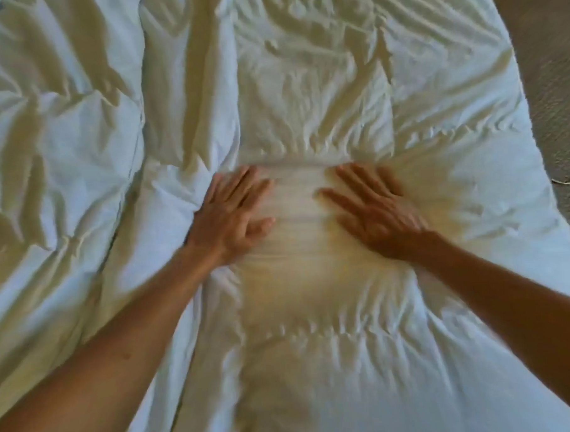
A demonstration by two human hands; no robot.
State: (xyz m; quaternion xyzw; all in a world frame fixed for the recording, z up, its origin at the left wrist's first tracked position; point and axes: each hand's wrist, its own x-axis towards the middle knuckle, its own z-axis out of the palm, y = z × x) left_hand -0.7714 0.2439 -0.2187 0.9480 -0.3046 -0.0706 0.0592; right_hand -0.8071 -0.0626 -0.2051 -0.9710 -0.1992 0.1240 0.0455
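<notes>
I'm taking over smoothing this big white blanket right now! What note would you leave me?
Left hand: open, pressing flat on the duvet.
Right hand: open, pressing flat on it too, apart from the left.
Duvet: spread out, its right edge beside the carpet.
Done: the patch between the hands looks flatter, though it is blurred.
Left: the deep folds on the left side and the wrinkles beyond the fingers probably need smoothing next.
</notes>
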